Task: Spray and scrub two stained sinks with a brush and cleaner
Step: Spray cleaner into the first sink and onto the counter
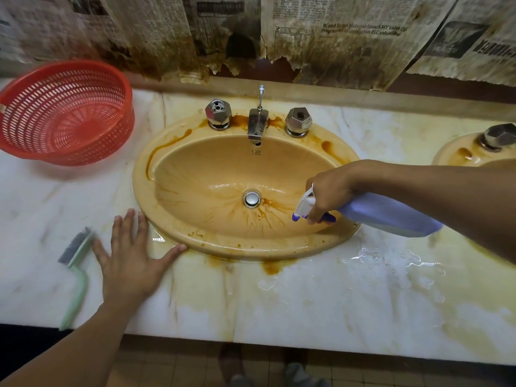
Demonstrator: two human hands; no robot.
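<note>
The light, stiff brush, best taken by its green handle, lies beside the flat, spread left hand, while over the stained sink the right hand grips the likely slippery spray bottle by its neck

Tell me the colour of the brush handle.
The brush handle is pale green, clearest in the head view.

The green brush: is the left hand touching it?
Cannot tell. Head view: the left hand lies flat on the counter, little finger beside the green brush; blur hides any gap.
</note>
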